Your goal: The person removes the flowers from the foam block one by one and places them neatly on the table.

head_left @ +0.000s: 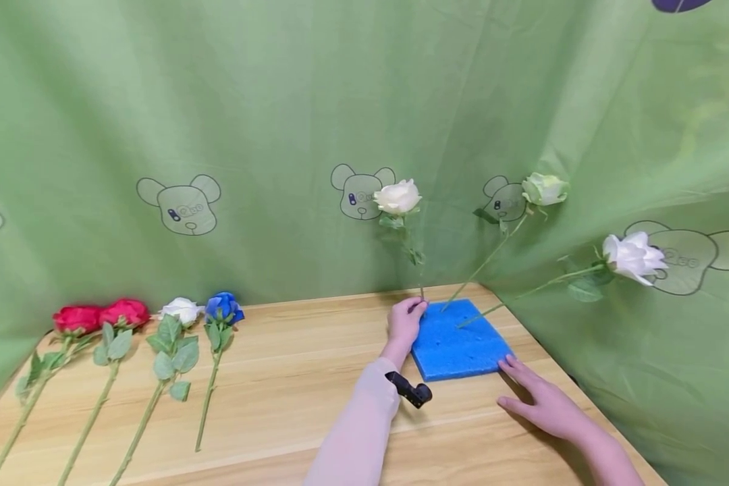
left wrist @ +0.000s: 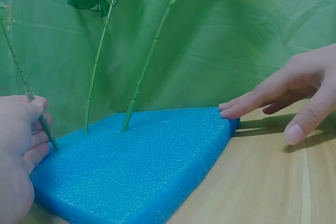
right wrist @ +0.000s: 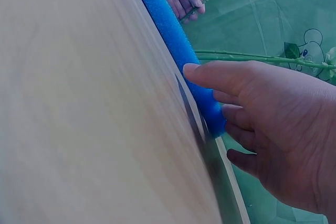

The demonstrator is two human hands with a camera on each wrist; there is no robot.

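Observation:
My left hand (head_left: 404,325) pinches the lower stem of a white rose (head_left: 397,198) between thumb and fingers. In the left wrist view the tip of that stem (left wrist: 21,69) meets the blue foam block (left wrist: 136,156) near its far left edge. A pale green-white rose (head_left: 544,190) and another white rose (head_left: 634,256) stand in the foam, both leaning right. My right hand (head_left: 547,403) has its fingers extended, fingertips on the foam's near right corner, thumb apart from it.
On the wooden table (head_left: 267,405) at left lie two red roses (head_left: 125,312), a white rose (head_left: 182,310) and a blue rose (head_left: 223,308), stems toward me. Green curtain (head_left: 267,101) hangs behind and at right. A black wrist camera (head_left: 410,389) sits on my left sleeve.

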